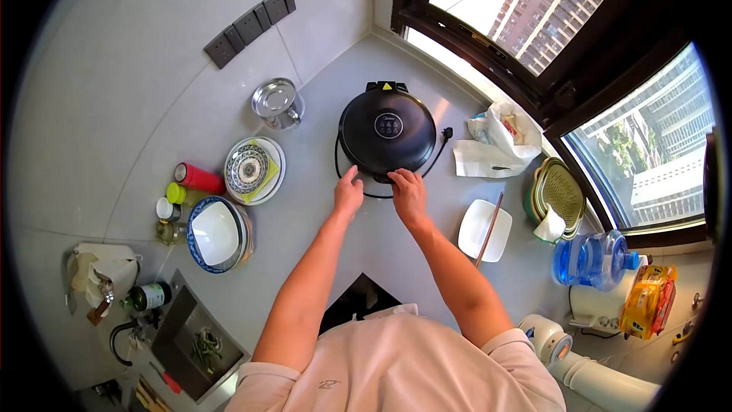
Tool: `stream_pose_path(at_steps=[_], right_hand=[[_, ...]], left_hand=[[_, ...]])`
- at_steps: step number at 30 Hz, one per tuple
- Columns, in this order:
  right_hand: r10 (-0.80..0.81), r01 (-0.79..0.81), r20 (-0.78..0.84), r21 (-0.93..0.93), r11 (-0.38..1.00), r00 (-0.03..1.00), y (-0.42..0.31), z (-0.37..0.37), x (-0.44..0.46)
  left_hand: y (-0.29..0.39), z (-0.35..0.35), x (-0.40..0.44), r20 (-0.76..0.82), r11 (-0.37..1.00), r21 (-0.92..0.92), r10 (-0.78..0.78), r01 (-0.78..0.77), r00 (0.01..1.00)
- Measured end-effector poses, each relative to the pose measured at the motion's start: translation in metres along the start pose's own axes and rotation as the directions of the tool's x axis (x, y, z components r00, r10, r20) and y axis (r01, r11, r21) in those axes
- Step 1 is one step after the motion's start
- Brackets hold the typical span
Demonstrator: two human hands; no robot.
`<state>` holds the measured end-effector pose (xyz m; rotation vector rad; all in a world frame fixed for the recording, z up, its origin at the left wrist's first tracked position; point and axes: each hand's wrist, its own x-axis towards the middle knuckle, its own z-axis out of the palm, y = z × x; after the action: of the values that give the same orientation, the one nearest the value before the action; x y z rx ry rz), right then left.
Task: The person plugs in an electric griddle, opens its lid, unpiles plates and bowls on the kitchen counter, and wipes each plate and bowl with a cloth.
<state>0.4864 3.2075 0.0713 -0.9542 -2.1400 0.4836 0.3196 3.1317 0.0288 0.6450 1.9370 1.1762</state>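
A round black electric pan (387, 141) with a closed lid lies on the grey counter, its hinge at the far side. My right hand (409, 197) is at its front handle, fingers bent over the handle's right end. Beside the pan's front left edge, my left hand (348, 194) has its fingers pressed together near the black cord; what they hold, if anything, is too small to tell. The cord loops around the pan's front and ends in a plug (447, 133) at the right.
Right: a plastic bag (507, 141), a white bowl (471, 230) with chopsticks, green baskets (563, 191) and a blue water bottle (595, 261). Left: a steel pot (274, 99), stacked plates (248, 166), bowls (215, 233), a red flask (200, 178) and a sink (183, 336).
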Motion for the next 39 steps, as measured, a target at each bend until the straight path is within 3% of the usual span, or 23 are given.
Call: stream_pose_path(at_steps=[3,6,14,23,26,27,29,30,34,39], right_hand=[[-0.010,0.010,-0.021,0.000,1.000,1.000,-0.005,-0.005,-0.014],[-0.008,0.008,-0.016,0.011,1.000,1.000,-0.012,-0.012,-0.032],[0.001,-0.001,-0.002,0.013,1.000,1.000,-0.037,-0.031,-0.081],[0.018,-0.018,0.022,0.028,0.999,1.000,-0.053,-0.041,-0.131],[-0.051,0.049,-0.100,-0.017,0.999,0.994,-0.057,-0.043,-0.140],[0.134,-0.117,-0.140,0.122,0.986,0.981,-0.060,-0.042,-0.145],[0.491,-0.406,-0.139,0.398,0.823,0.860,-0.067,-0.039,-0.163],[0.483,-0.425,-0.147,0.303,0.853,0.863,-0.060,-0.035,-0.173],[0.355,-0.365,0.117,0.082,0.927,0.927,-0.034,-0.015,-0.194],[0.466,-0.445,0.263,-0.139,0.885,0.845,-0.040,-0.019,-0.187]], left_hand=[[-0.012,-0.001,-0.012,-0.053,0.999,-0.043,0.001,-0.003,0.999],[-0.027,-0.005,-0.025,0.014,1.000,0.021,0.021,-0.021,1.000],[-0.009,-0.025,-0.103,0.077,0.997,-0.060,-0.035,0.040,0.996],[-0.065,-0.037,-0.140,0.078,1.000,-0.028,0.017,-0.015,0.997],[-0.072,-0.036,-0.149,0.108,0.997,0.077,0.014,-0.023,0.994],[-0.076,-0.034,-0.150,0.123,0.992,0.127,0.008,-0.024,0.992],[-0.084,-0.028,-0.149,0.119,0.962,0.254,0.075,-0.103,0.990],[-0.090,-0.025,-0.149,0.123,0.939,0.316,0.105,-0.139,0.987],[-0.084,-0.017,-0.152,0.206,0.896,0.382,0.156,-0.226,0.966],[-0.088,-0.015,-0.151,0.313,0.770,0.538,0.195,-0.342,0.930]])
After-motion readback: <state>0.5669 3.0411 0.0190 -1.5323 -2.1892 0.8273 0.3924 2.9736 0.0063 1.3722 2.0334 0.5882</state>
